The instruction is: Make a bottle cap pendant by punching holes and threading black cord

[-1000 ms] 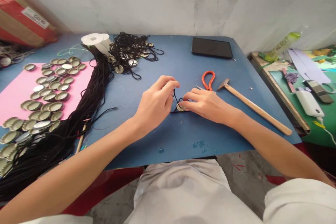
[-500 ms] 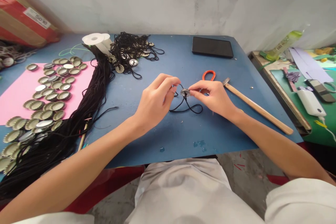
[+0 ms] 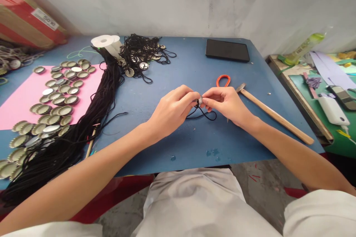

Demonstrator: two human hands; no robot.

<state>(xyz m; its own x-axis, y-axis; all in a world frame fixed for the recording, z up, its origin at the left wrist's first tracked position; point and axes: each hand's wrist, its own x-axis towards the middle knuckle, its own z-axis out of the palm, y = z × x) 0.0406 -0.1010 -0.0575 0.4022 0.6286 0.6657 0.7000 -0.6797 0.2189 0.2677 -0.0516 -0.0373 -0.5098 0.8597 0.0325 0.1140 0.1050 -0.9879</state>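
Observation:
A small metal bottle cap [image 3: 200,100], tilted nearly edge-on, is held between my hands above the blue table. My right hand [image 3: 224,103] pinches its right side with thumb and forefinger. On the cap's left, my left hand [image 3: 176,109] has its fingertips closed on the black cord [image 3: 209,117] where it meets the cap. The cord's loop hangs below onto the table. My fingers hide most of the cap and how the cord passes through it. Orange-handled scissors [image 3: 223,81] lie just behind my right hand, partly covered by it.
A hammer [image 3: 278,115] lies to the right, a black phone [image 3: 227,50] behind. Leftward are loose bottle caps [image 3: 65,110] on pink paper [image 3: 13,107], a bundle of black cords [image 3: 101,94], white spools [image 3: 105,41] and a pile of corded caps [image 3: 139,53]. A box [image 3: 30,18] stands back left.
My left hand has moved right and down to the cap, closing the gap between my hands. The cap has turned from face-up to nearly edge-on. The view has shifted slightly.

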